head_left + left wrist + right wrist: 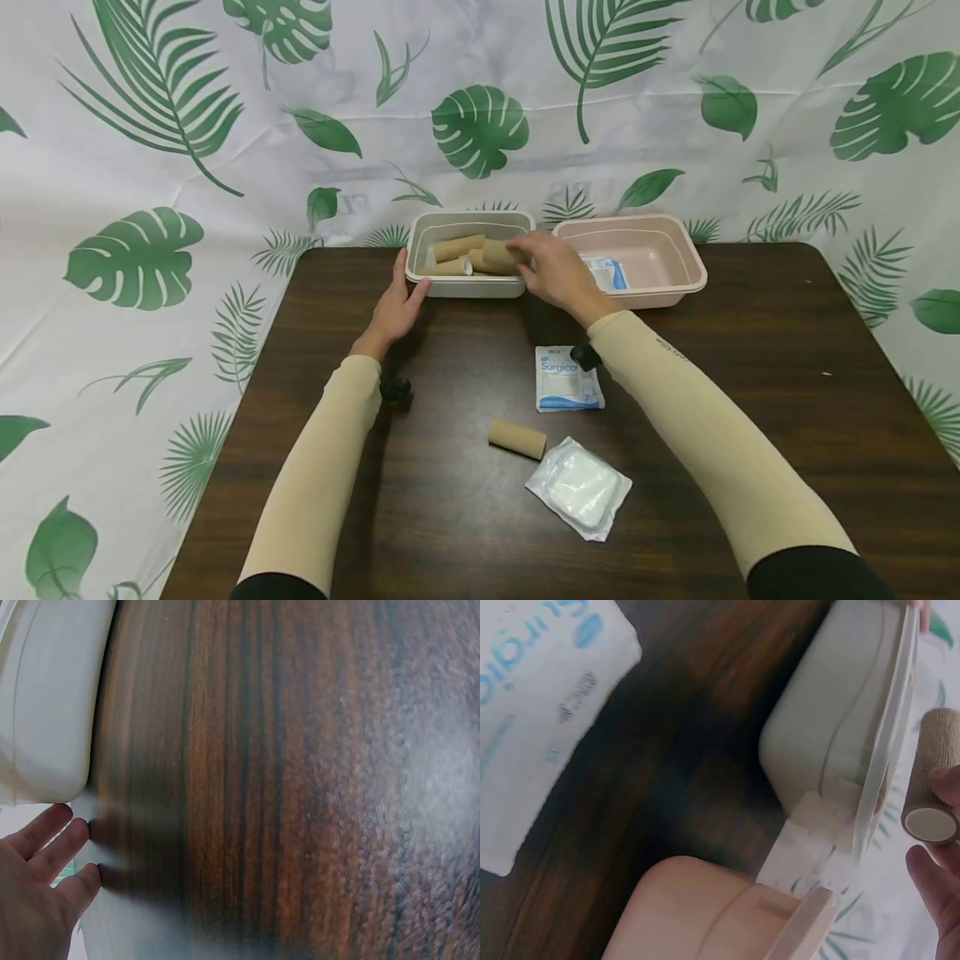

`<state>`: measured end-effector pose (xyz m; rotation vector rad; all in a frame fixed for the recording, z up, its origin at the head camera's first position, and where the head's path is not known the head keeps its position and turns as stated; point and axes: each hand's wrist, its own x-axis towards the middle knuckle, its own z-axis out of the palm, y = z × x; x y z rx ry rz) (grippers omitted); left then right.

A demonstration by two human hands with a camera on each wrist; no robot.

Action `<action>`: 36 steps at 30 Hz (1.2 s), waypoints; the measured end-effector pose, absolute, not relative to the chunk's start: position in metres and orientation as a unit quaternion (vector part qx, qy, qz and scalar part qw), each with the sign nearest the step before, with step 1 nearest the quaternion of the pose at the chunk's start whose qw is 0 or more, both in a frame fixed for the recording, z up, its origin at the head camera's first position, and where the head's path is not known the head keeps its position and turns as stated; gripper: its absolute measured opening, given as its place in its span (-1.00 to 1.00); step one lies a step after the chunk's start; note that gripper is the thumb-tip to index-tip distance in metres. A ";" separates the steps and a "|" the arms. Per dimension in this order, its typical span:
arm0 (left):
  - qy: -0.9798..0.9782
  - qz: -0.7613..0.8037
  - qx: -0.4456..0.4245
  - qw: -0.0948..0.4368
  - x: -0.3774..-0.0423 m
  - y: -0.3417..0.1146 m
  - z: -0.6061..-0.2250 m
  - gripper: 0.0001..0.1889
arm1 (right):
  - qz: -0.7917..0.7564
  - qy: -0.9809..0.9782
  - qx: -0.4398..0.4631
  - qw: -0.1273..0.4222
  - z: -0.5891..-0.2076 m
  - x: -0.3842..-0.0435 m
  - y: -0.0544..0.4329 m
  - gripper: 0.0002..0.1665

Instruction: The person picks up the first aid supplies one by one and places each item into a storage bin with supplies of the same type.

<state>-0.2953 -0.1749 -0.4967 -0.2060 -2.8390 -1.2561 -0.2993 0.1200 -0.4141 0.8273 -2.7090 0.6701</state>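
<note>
My right hand [553,271] pinches a tan bandage roll [933,765] between thumb and fingers, over the right end of a pale grey bin [468,287]. In the right wrist view the roll's white core shows at its near end. Several more tan rolls [459,247] lie inside that bin, partly covered by the held one. At the bin's left end, my left hand [392,312] rests against the corner with its fingers extended; the left wrist view shows these fingers [56,847] spread beside the bin's wall.
A pink bin [660,258] stands to the right, holding a blue-and-white packet [606,273]. On the dark wooden table [442,517] lie a packet marked Surgical [566,383], a loose tan roll [517,439] and a white wrapped pack [581,490]. A leaf-print cloth [480,83] hangs behind.
</note>
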 end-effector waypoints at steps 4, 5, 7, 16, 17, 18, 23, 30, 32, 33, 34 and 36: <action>-0.914 -0.401 -0.064 0.012 -0.296 -0.173 -0.496 -0.21 | 0.216 -0.937 0.254 0.106 -0.412 -0.309 0.117 -0.56; -0.913 -0.402 -0.063 0.010 -0.296 -0.173 -0.496 -0.21 | 0.216 -0.939 0.248 0.104 -0.412 -0.310 0.115 -0.55; -0.914 -0.401 -0.059 0.008 -0.296 -0.173 -0.495 -0.21 | 0.219 -0.940 0.241 0.104 -0.412 -0.313 0.111 -0.55; -0.913 -0.404 -0.060 0.011 -0.292 -0.173 -0.496 -0.22 | 0.213 -0.943 0.233 0.107 -0.421 -0.321 0.092 -0.54; -0.913 -0.404 -0.059 0.010 -0.292 -0.173 -0.496 -0.22 | 0.212 -0.944 0.231 0.105 -0.424 -0.322 0.091 -0.54; -0.913 -0.403 -0.059 0.010 -0.291 -0.173 -0.496 -0.22 | 0.212 -0.945 0.227 0.104 -0.427 -0.322 0.090 -0.55; -0.914 -0.402 -0.058 0.010 -0.291 -0.173 -0.495 -0.22 | 0.214 -0.945 0.212 0.126 -0.432 -0.320 0.089 -0.58; -0.914 -0.401 -0.060 0.011 -0.293 -0.173 -0.494 -0.21 | 0.202 -0.948 0.200 0.142 -0.435 -0.321 0.097 -0.53; -0.914 -0.401 -0.058 0.011 -0.293 -0.173 -0.494 -0.22 | 0.199 -0.948 0.202 0.145 -0.437 -0.321 0.099 -0.59; -0.914 -0.402 -0.057 0.011 -0.293 -0.173 -0.494 -0.22 | 0.200 -0.947 0.204 0.147 -0.438 -0.321 0.100 -0.63; -0.914 -0.402 -0.056 0.011 -0.293 -0.173 -0.493 -0.22 | 0.201 -0.945 0.208 0.151 -0.440 -0.321 0.101 -0.67; -0.914 -0.403 -0.055 0.010 -0.293 -0.173 -0.494 -0.22 | 0.204 -0.942 0.214 0.160 -0.444 -0.319 0.103 -0.73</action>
